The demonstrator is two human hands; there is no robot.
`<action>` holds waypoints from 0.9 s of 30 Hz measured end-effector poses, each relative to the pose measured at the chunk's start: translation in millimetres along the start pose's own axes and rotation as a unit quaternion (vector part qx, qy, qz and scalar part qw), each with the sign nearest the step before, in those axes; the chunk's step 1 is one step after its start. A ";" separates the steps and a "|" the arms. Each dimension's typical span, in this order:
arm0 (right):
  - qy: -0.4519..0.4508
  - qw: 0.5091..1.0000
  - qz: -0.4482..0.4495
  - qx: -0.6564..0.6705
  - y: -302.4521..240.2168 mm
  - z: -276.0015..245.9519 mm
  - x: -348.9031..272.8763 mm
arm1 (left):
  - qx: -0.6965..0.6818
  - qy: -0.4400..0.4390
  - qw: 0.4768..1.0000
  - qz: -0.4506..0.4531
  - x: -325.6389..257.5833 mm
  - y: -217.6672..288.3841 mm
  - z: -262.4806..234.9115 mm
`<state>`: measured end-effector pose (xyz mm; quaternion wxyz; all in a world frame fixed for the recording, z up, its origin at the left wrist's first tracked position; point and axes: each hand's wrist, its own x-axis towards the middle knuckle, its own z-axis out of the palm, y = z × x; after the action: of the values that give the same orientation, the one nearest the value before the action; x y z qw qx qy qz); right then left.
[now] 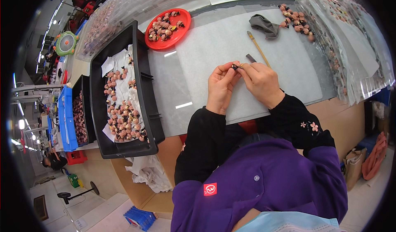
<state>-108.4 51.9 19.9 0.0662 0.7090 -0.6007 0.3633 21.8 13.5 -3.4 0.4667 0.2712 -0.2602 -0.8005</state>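
Observation:
Both of my hands are raised over the pale sheet on the worktable, with their fingertips meeting. Between them is a small pink-and-black figurine (235,65), partly hidden by the fingers. My left hand (220,88) pinches it from the left with thumb and fingers. From the other side my right hand (262,83) closes on it, its fingers curled. Just beyond the right hand lie a thin wooden-handled tool (258,48) and a short dark flat strip (251,58). A crumpled grey cloth (264,26) sits farther back.
A red plate (180,35) of similar pieces stands at the back left. Left of me, a black crate (147,92) holds many more on white paper. Loose pieces (295,19) are heaped at the back right, beside clear plastic trays (350,46). A blue bin (67,118) sits far left.

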 end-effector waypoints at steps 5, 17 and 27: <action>0.002 1.000 0.006 -0.002 -0.8 0.0 0.4 | -0.003 -0.001 1.000 0.003 -0.2 0.3 -0.3; 0.004 0.999 -0.054 -0.006 5.9 -2.1 1.4 | 0.000 -0.005 1.000 0.012 0.3 -1.6 -1.7; 0.002 1.000 -0.027 0.007 3.8 -1.6 1.7 | 0.004 -0.008 1.000 0.014 -0.3 -0.5 -0.2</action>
<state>-112.5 50.4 20.9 0.0720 0.7245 -0.5790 0.3670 21.8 14.0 -3.9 0.4747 0.2627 -0.2714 -0.7950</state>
